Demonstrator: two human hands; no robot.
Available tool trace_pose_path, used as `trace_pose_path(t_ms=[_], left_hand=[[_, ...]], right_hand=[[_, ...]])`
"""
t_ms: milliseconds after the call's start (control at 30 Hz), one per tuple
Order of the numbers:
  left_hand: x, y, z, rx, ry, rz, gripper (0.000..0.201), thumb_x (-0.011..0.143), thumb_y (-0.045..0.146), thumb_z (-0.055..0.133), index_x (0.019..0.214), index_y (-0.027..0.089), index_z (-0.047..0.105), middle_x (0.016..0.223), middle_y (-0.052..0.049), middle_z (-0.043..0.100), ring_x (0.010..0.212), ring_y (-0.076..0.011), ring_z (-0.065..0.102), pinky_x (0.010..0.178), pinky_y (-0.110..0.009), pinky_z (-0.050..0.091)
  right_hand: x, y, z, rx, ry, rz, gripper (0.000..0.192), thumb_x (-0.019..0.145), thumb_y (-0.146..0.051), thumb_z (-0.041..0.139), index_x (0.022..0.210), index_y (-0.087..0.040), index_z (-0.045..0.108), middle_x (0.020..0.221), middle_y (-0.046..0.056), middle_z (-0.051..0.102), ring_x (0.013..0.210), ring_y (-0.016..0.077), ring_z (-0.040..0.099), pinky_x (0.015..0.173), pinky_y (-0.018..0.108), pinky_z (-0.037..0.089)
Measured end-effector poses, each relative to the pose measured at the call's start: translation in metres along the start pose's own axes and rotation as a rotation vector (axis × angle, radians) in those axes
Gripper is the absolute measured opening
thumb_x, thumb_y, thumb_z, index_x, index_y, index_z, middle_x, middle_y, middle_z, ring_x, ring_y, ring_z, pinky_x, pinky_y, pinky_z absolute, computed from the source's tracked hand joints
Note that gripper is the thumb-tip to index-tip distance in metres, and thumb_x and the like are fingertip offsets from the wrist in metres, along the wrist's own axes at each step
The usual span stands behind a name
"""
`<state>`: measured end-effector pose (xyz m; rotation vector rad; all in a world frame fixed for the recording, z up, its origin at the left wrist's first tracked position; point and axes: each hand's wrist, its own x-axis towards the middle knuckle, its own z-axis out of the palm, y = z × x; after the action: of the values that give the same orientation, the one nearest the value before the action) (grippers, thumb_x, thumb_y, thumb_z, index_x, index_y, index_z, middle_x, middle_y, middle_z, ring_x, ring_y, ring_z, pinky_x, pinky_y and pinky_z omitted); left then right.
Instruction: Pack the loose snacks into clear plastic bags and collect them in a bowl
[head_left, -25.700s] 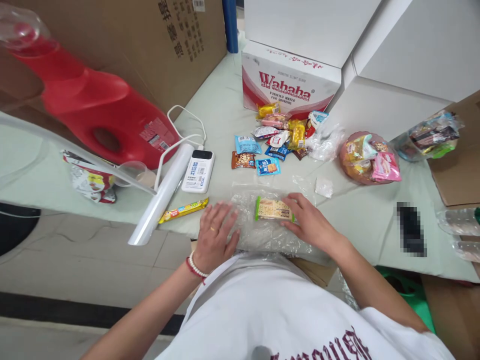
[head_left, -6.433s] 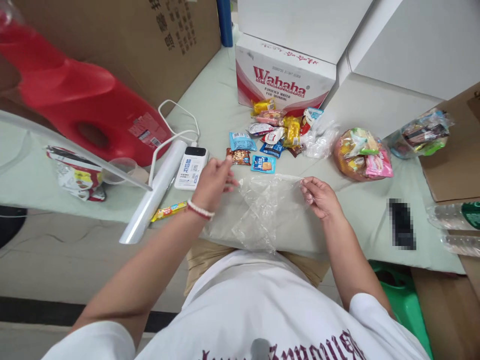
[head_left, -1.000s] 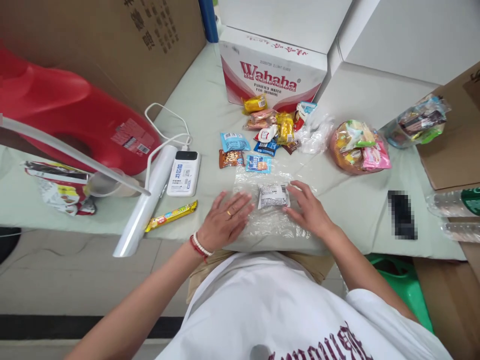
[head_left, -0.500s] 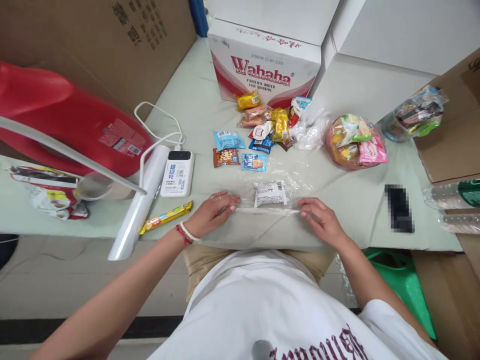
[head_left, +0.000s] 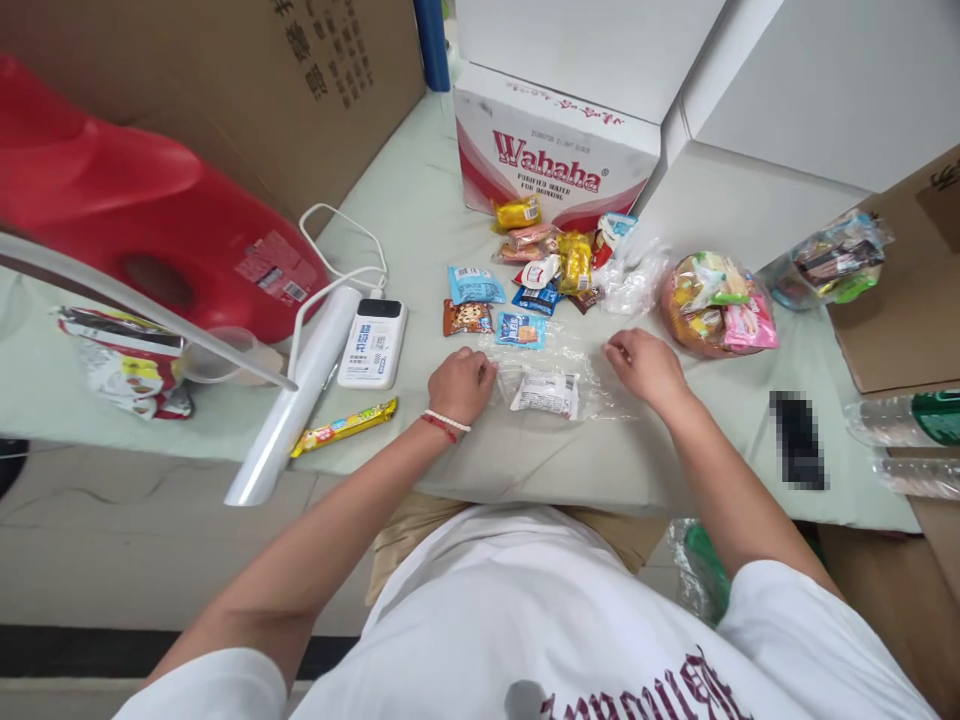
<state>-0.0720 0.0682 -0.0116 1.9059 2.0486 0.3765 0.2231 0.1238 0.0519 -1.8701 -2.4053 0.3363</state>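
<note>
Pale green table (head_left: 420, 210), snacks everywhere; your left hand (head_left: 461, 383) and right hand (head_left: 646, 366) each pinch the plastic wrap (head_left: 592, 395), white packet (head_left: 546, 392) sitting between them.

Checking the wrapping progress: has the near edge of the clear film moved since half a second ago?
Yes. The clear film has been folded away from the table's near edge, over the white snack packet, toward the Wahaha box; both hands went with it.
</note>
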Motion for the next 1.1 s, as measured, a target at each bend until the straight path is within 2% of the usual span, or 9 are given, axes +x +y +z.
trace_pose_path(t_ms=[167,267,367,500,600,733,833,933,1100], left_hand=[[0.003,-0.002,0.001,-0.083,0.112,-0.053,0.032,0.092,0.044,0.061,0.114,0.021,0.067,0.124,-0.014,0.059,0.107,-0.0312,0.064,0.078,-0.039,0.052],[0.004,-0.002,0.003,-0.110,0.159,-0.039,0.053,0.086,0.042,0.069,0.133,0.021,0.059,0.135,-0.017,0.054,0.118,-0.0358,0.059,0.088,-0.046,0.055],[0.006,-0.001,0.006,-0.099,0.143,-0.015,0.032,0.087,0.040,0.068,0.113,0.022,0.069,0.122,-0.014,0.060,0.118,-0.0360,0.056,0.093,-0.048,0.054],[0.008,0.001,0.006,-0.154,0.151,-0.058,0.017,0.088,0.037,0.067,0.079,0.023,0.067,0.109,-0.012,0.062,0.110,-0.0335,0.054,0.093,-0.048,0.053],[0.008,0.002,0.006,-0.195,0.152,-0.068,0.018,0.088,0.035,0.066,0.075,0.023,0.063,0.107,-0.011,0.063,0.109,-0.0320,0.053,0.092,-0.046,0.051],[0.006,0.004,0.007,-0.179,0.134,-0.039,0.021,0.091,0.036,0.063,0.076,0.022,0.060,0.104,-0.011,0.065,0.108,-0.0318,0.053,0.092,-0.047,0.047],[0.006,0.005,0.008,-0.153,0.149,-0.055,0.021,0.092,0.037,0.061,0.077,0.022,0.060,0.107,-0.012,0.066,0.113,-0.0338,0.053,0.093,-0.049,0.044],[0.005,0.000,0.002,-0.155,0.167,-0.033,0.019,0.091,0.035,0.061,0.077,0.022,0.058,0.107,-0.011,0.067,0.120,-0.0343,0.054,0.095,-0.048,0.043],[0.001,-0.010,-0.026,-0.380,0.068,-0.028,0.022,0.092,0.036,0.057,0.075,0.024,0.050,0.070,-0.001,0.062,0.073,-0.0207,0.060,0.073,-0.034,0.044]], right_hand=[[0.055,-0.045,0.015,0.011,-0.082,-0.247,0.043,0.099,-0.034,0.056,0.137,-0.016,0.062,0.130,0.017,0.066,0.120,0.0301,0.059,0.096,0.036,0.047],[0.078,-0.062,0.032,-0.019,-0.151,-0.196,0.064,0.089,-0.032,0.071,0.148,-0.012,0.053,0.133,0.020,0.065,0.120,0.0327,0.059,0.098,0.038,0.048],[0.091,-0.065,0.037,0.042,-0.208,-0.071,0.067,0.082,-0.024,0.074,0.145,-0.012,0.054,0.114,0.015,0.072,0.098,0.0271,0.065,0.086,0.033,0.049],[0.097,-0.059,0.021,0.180,-0.250,-0.142,0.028,0.084,-0.025,0.068,0.108,-0.011,0.072,0.090,0.005,0.071,0.077,0.0169,0.058,0.071,0.025,0.042],[0.084,-0.062,0.001,0.169,-0.230,-0.277,0.020,0.090,-0.026,0.061,0.095,-0.011,0.073,0.083,0.003,0.068,0.073,0.0154,0.055,0.068,0.025,0.038],[0.034,-0.084,-0.014,-0.049,-0.195,-0.399,0.030,0.099,-0.025,0.052,0.118,-0.017,0.074,0.101,0.010,0.070,0.087,0.0212,0.062,0.075,0.028,0.041],[-0.012,-0.098,-0.004,-0.226,-0.263,-0.430,0.046,0.102,-0.024,0.048,0.145,-0.030,0.060,0.108,0.013,0.068,0.093,0.0250,0.063,0.075,0.031,0.044],[-0.042,-0.103,0.017,-0.281,-0.286,-0.434,0.055,0.102,-0.024,0.048,0.156,-0.035,0.049,0.116,0.015,0.064,0.095,0.0274,0.062,0.070,0.032,0.047],[-0.053,-0.099,0.039,-0.182,-0.224,-0.373,0.056,0.102,-0.022,0.050,0.157,-0.033,0.047,0.119,0.016,0.057,0.096,0.0287,0.058,0.072,0.035,0.051]])
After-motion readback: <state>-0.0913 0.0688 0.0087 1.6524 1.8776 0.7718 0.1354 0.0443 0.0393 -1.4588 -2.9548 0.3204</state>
